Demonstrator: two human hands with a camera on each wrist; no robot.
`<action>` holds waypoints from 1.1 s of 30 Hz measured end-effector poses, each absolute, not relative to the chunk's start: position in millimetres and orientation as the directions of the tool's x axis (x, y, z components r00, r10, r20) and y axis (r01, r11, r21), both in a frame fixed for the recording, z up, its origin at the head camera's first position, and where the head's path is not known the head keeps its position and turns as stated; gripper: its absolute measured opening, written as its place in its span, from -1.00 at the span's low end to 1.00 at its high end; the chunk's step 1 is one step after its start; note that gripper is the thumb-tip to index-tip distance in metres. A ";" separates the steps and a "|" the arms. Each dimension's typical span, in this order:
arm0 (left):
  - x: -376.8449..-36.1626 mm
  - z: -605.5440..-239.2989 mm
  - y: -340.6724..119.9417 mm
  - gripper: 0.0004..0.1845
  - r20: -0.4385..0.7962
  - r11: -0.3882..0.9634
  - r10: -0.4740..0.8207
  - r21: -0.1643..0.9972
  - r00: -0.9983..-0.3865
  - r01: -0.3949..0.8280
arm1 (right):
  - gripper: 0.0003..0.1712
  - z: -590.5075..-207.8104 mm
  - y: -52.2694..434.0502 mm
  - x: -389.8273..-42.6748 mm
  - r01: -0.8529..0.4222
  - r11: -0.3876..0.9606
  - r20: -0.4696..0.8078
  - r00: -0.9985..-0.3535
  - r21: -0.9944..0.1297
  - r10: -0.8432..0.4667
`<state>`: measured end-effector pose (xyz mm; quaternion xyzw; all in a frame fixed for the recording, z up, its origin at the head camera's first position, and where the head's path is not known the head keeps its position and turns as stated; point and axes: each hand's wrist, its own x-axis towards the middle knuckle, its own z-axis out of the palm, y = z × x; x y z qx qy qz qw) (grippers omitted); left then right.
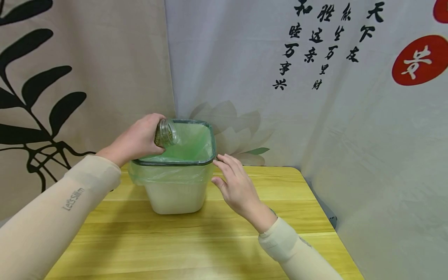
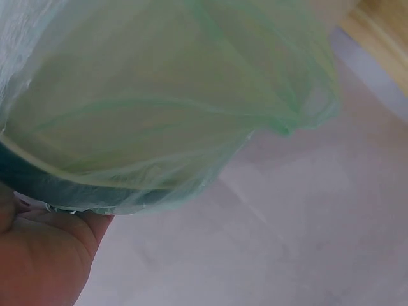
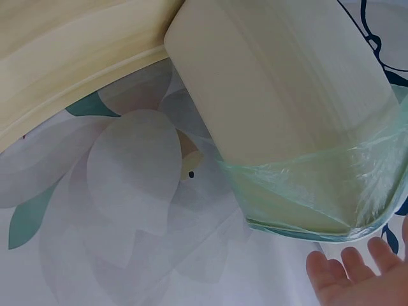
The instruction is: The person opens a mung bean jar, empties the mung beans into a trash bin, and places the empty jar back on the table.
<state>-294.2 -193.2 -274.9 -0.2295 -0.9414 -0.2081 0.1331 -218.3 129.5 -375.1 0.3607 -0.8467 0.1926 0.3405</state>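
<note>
The left hand (image 1: 134,139) is curled round a small glass jar (image 1: 166,133) of greenish-brown grains, holding it tipped on its side so that its open mouth points rightward, away from the palm, over the inside of the bin. Directly below and to the right of that grip stands the cream waste bin (image 1: 176,196) on the wooden table (image 1: 196,241), lined with a thin green bag (image 1: 190,142) whose edge is folded down over the dark rim (image 1: 175,162). In the left wrist view the bag's film (image 2: 172,102) fills most of the frame, with part of the hand (image 2: 41,258) low at the left. Right of the bin, the right hand (image 1: 233,184) holds nothing: its fingers are straight and relaxed, fingertips at the bin's right corner just below the rim, though actual contact cannot be told. The right wrist view shows fingertips (image 3: 347,271) just beside the bag-covered wall (image 3: 319,197).
</note>
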 end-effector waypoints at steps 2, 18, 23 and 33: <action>-293.6 -274.0 -192.0 -0.11 0.349 0.811 0.383 0.316 -0.855 0.492 | -0.25 -376.5 132.7 -215.7 -0.738 0.668 0.713 -0.517 -0.092 -0.473; -290.2 -269.0 -186.4 -0.12 0.329 0.830 0.408 0.255 -0.852 0.496 | -0.28 -386.5 150.4 -207.2 -0.740 0.668 0.746 -0.490 -0.083 -0.451; -289.3 -268.7 -185.6 -0.11 0.323 0.834 0.408 0.249 -0.854 0.493 | -0.28 -387.5 154.4 -204.8 -0.738 0.669 0.744 -0.492 -0.081 -0.452; -290.4 -268.4 -184.9 -0.07 0.309 0.841 0.419 0.223 -0.854 0.493 | -0.30 -394.0 163.5 -203.7 -0.734 0.672 0.737 -0.510 -0.103 -0.444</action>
